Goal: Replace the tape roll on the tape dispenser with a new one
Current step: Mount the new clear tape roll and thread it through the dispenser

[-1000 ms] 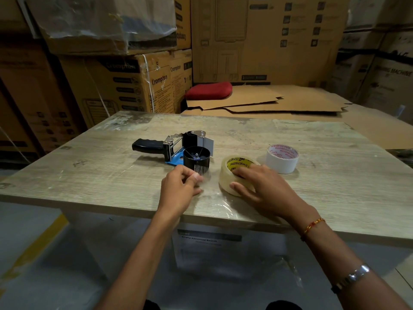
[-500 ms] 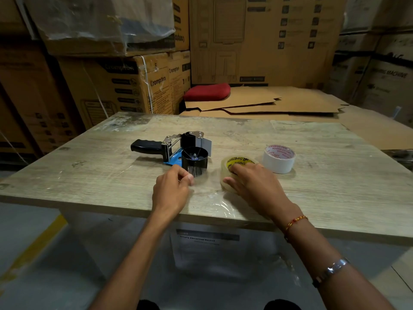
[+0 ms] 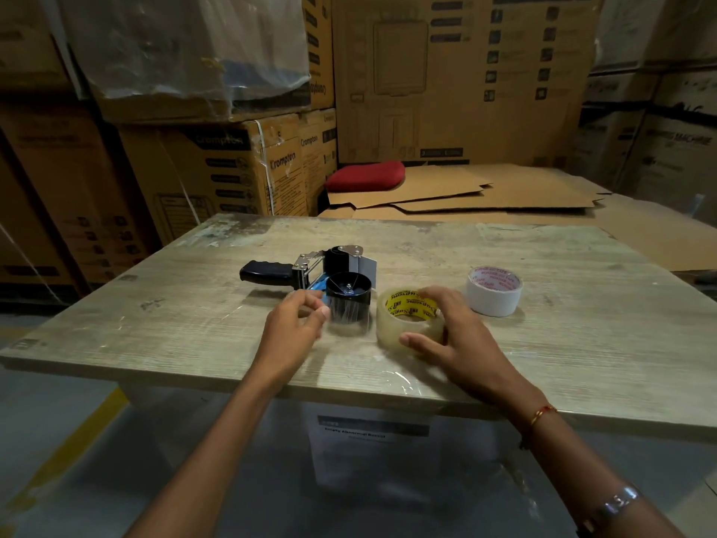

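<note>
Since a second ago the left hand (image 3: 293,324) has crept to the black-handled dispenser's (image 3: 329,277) hub, fingers pinched, seemingly on pulled-out tape. The right hand (image 3: 450,335) clasps the clear tape roll with yellow core (image 3: 409,316) on the wooden table (image 3: 155,324). The strand may stick or twist.

On the desk (image 3: 582,335) we see the tape dispenser (image 3: 322,277) at the left, its handle pointing left. Just right of it lies a tape roll (image 3: 407,324) flat, and further right a second roll (image 3: 494,291). Cardboard boxes (image 3: 232,168) stand behind the desk.
</note>
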Demonstrator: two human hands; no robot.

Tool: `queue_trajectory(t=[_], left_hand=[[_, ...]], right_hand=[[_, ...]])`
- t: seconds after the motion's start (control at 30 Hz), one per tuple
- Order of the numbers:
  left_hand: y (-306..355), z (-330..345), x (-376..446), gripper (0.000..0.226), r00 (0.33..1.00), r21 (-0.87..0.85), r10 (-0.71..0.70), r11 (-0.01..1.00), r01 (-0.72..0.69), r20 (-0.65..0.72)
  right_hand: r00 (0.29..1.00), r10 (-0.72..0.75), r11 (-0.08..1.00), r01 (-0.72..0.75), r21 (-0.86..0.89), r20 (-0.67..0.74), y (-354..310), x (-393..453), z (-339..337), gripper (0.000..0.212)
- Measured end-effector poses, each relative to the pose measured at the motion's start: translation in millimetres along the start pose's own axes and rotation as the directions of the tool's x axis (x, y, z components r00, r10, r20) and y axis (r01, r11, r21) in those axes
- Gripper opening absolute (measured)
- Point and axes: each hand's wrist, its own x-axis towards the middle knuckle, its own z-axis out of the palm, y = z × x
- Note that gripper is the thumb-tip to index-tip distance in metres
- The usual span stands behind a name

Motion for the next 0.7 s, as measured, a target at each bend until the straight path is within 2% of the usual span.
queue_trajectory(t=[0.1,0.23,0.33,0.47,0.57,0.7], left_hand=[[0.8,-4.1,7.0,0.016,0.992,-0.209,-0.021,0.977,0.046,0.124],[0.7,-5.2,13.3,0.016,0.992,-0.230,0.000,0.973,0.029,0.126],[-0.9,-7.2,15.0,0.015,0.992,-0.227,0.008,0.974,0.021,0.127],[0.4,-21.4,16.3,0.014,0.999,-0.169,0.020,0.986,-0.012,0.043],[10.4,-36.7,21.8,0.009,0.995,-0.052,0.076,0.995,-0.079,-0.060],[18.9,-49.0,34.8,0.009,0.989,0.054,0.126,0.991,-0.122,-0.078]], right_hand=[[0.997,0.072,0.994,-0.072,0.082,-0.006,2.4,4.3,1.8,0.056],[0.986,0.148,0.971,-0.130,0.200,-0.079,2.4,7.9,3.7,0.043],[0.987,0.119,0.966,-0.090,0.240,-0.109,0.4,8.1,2.0,0.034],[0.988,0.024,0.981,0.005,0.193,-0.151,-13.8,15.4,-4.5,0.046],[0.984,-0.033,0.986,0.061,0.158,-0.174,-26.0,25.3,-6.7,0.057],[0.980,-0.048,0.990,0.072,0.121,-0.193,-38.6,35.4,-6.0,0.058]])
